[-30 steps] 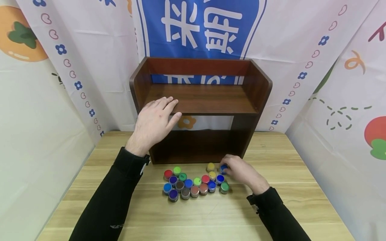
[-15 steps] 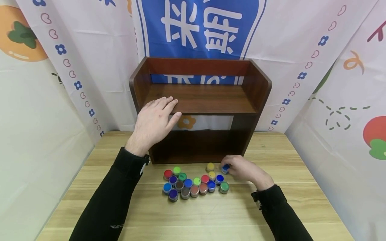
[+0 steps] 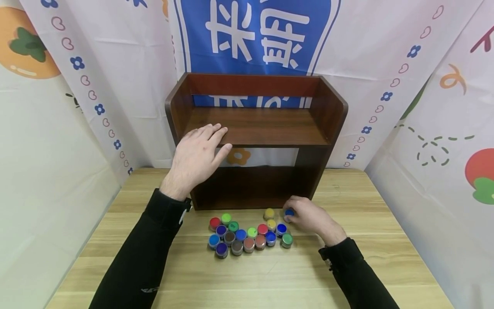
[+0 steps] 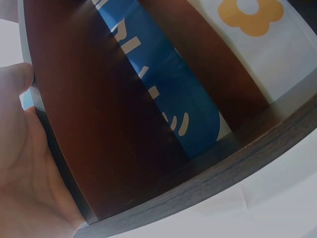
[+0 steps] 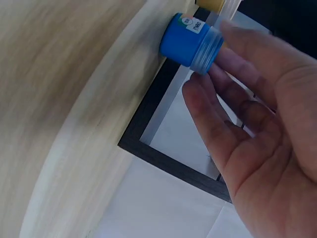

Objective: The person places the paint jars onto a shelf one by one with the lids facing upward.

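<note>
Printed cloths hang behind a pale wooden desk carrying a dark brown shelf unit at its back edge. Left hand lies flat, fingers relaxed, on the upper board's front-left corner. Right hand pinches a blue-lidded jar just before the unit's right foot, seemingly touching the desk. Beside it, toward the desk's middle, sits a cluster of coloured jars.

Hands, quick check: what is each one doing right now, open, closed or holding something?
Left hand: open, flat on the front edge of the wooden shelf, holding nothing.
Right hand: fingers pinch a small blue-lidded jar by the shelf's base.
</note>
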Action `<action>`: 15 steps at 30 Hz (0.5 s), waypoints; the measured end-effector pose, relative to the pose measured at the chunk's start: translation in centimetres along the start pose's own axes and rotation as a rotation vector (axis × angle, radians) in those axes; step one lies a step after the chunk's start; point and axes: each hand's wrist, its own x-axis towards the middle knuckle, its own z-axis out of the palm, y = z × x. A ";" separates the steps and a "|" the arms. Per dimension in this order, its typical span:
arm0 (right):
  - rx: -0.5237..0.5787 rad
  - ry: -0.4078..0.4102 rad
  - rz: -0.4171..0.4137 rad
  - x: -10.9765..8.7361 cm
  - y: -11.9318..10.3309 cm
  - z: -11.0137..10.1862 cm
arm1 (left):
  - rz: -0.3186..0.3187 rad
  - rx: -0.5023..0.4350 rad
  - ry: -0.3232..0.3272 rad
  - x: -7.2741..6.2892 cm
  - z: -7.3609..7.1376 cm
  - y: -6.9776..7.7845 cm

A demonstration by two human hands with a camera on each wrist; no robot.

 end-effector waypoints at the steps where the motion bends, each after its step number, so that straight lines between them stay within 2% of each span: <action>1: -0.001 -0.001 -0.002 0.0 0.0 0.0 | 0.001 0.001 0.001 0.0 0.0 0.0; 10: 0.022 -0.064 -0.054 -0.1 0.4 -0.4 | 0.001 0.002 0.002 0.0 0.0 0.0; 15: 0.023 -0.060 -0.039 -0.2 0.2 -0.5 | -0.005 0.000 -0.011 0.0 -0.1 0.1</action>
